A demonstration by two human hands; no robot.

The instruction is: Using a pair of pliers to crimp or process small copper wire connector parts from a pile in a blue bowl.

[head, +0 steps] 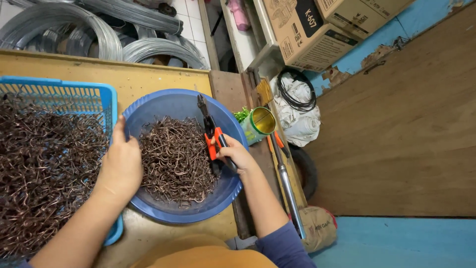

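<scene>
Yellow-painted board makes up the counter, worn at its right edge, with a brown wooden floor and a strip of blue beyond it.

Nearest the viewer, the left hand lies palm down over the rim of a round blue bowl, fingers relaxed and spread, closed on nothing; its fingertips touch the heap of small bent copper-coloured wire hooks that fills the bowl's middle. The right hand is wrapped around the orange-and-black handles of a pair of pliers, whose dark nose points away from the person and stands above the far side of the hook heap.

Left of the bowl and touching it, a blue plastic basket holds a far larger tangle of the same hooks. Right of the bowl, a long metal rod lies along the counter's edge, and a green tin can lies on its side with its open mouth showing.

Farther off, a white cloth bundle carries a loop of black cable. Beyond the counter lie coils of grey galvanised wire, and brown cardboard boxes stand at the upper right.
</scene>
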